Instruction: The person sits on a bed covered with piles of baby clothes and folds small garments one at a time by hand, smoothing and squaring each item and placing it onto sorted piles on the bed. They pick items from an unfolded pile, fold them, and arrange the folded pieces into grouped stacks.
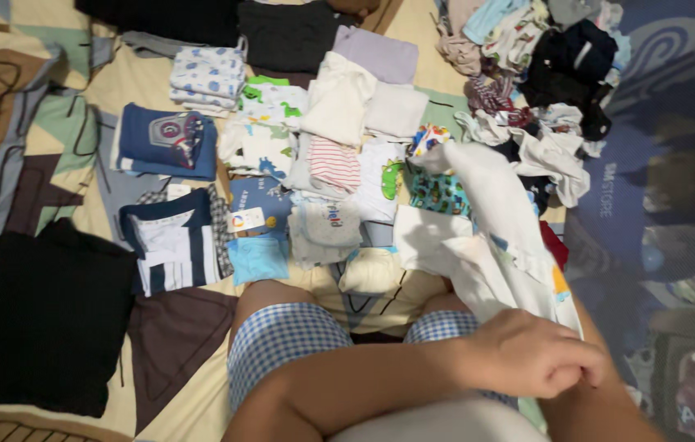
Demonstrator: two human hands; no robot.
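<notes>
My left hand (537,357) reaches across my lap to the right, its fingers closed on the lower end of a white garment (487,214) with small coloured prints. The garment drapes from the hand up over the bed toward the loose clothes pile. A bare stretch of skin (609,413), probably my right arm, shows at the lower right, and its hand is hidden behind the left hand and the cloth. My knees in blue checked shorts (282,336) sit below the folded clothes.
Several folded clothes lie in rows on the patterned bedsheet (28,106): a navy shirt (166,141), a striped shirt (177,244), a black piece (40,323), a red-striped top (335,162). An unfolded heap (540,65) fills the upper right.
</notes>
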